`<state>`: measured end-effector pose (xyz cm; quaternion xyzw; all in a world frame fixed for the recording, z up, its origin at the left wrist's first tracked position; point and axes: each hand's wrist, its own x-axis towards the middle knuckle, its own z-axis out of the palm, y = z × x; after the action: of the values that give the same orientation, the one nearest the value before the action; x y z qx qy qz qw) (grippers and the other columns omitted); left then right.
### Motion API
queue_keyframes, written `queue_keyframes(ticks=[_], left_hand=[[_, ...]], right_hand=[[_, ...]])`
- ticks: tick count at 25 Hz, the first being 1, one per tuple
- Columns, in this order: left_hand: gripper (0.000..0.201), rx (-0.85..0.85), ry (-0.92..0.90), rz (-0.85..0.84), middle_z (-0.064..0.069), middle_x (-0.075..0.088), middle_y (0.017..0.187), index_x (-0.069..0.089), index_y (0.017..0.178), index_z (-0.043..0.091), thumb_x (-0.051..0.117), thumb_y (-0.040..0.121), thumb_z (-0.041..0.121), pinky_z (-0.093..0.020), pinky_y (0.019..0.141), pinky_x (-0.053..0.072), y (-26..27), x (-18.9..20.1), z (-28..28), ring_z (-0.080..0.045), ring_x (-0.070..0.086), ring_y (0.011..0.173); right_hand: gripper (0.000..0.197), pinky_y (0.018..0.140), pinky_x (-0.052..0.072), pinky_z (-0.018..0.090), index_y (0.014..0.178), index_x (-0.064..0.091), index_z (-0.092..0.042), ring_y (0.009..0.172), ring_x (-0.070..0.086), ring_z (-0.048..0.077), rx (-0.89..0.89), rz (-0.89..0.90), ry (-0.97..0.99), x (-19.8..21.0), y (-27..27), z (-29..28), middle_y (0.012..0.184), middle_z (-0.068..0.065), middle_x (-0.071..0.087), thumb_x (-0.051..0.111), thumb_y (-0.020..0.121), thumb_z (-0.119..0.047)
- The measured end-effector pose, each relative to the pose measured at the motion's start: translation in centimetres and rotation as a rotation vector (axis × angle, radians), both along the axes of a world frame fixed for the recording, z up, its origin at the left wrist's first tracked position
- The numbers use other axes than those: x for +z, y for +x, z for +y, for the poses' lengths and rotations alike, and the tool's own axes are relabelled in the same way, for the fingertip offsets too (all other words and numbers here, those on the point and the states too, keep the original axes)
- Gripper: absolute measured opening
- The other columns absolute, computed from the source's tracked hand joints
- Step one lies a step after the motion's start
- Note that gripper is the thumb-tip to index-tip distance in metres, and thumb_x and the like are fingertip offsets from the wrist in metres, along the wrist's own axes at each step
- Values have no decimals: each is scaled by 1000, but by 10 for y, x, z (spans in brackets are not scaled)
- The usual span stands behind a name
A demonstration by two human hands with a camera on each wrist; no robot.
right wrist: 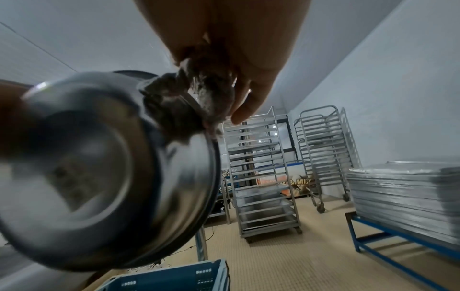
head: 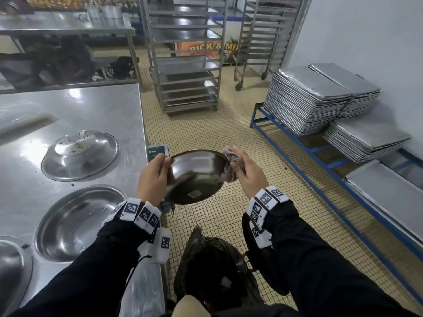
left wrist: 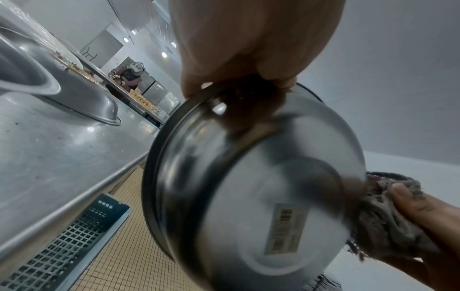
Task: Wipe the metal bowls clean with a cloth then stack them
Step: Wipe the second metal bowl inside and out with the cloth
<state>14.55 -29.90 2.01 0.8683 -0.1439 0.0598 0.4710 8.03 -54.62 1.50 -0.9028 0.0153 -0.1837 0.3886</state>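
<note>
I hold a small metal bowl [head: 196, 177] in the air off the table's right edge, its base with a barcode sticker turned toward me. My left hand [head: 155, 172] grips the bowl's left rim [left wrist: 199, 98]. My right hand [head: 245, 172] clutches a grey-brown cloth [head: 231, 164] folded over the bowl's right rim [right wrist: 196, 104], thumb outside and fingers behind. The bowl [left wrist: 273, 187] fills both wrist views, the cloth [left wrist: 383, 220] at its far side. Three more bowls sit on the steel table [head: 27, 186]: an upturned dirty one [head: 81, 155], an upright one [head: 77, 223], and one [head: 11, 275] at the near left.
A black bin bag [head: 212, 266] stands open on the floor under my hands. A blue crate [right wrist: 169, 279] sits by the table edge. Tray racks [head: 185, 53] stand ahead, and stacks of baking trays [head: 306, 99] rest on a blue frame at right.
</note>
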Motion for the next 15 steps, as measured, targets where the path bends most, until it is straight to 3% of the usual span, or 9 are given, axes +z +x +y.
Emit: queue_keyframes(ticks=[3,5,7,9,11,15], left_hand=[[25,18,-109,90,-4,56,76,54,93,9,37,103,25,-26,63,42,-9,-2,-7,-14,51,67],[24,34,-220,148,-4,57,82,54,98,8,37,104,24,-26,70,43,-15,0,-17,-15,53,73],[24,45,-326,211,-6,60,89,54,101,10,37,104,26,-26,75,46,-18,0,-24,-17,57,81],[25,56,-370,244,-12,62,94,55,99,12,37,104,28,-33,80,50,-19,-1,-29,-22,60,86],[25,67,-395,258,-13,61,90,56,96,13,37,103,28,-36,79,50,-20,1,-30,-24,59,83],[26,87,-496,322,-3,59,84,57,90,19,37,104,30,-24,71,46,-21,12,-26,-16,57,78]], right_hand=[[61,90,50,30,150,18,-22,109,52,8,-39,-1,78,-13,-11,17,132,5,53,46,96,-29],[67,98,44,29,151,9,-24,124,40,5,4,-7,100,-26,-20,38,148,1,34,47,96,-28],[70,109,35,38,151,0,-23,142,18,12,35,8,3,-38,-29,66,159,-3,5,41,97,-38],[69,116,21,46,151,-5,-17,146,-6,16,74,-38,-123,-44,-35,90,158,-3,-13,29,97,-45],[63,118,12,49,151,-3,-16,146,-10,17,82,-103,-176,-38,-25,96,159,0,-11,19,99,-43],[56,119,7,43,151,6,-19,146,-6,14,-56,-160,-229,-12,15,68,159,-2,-2,17,100,-39]])
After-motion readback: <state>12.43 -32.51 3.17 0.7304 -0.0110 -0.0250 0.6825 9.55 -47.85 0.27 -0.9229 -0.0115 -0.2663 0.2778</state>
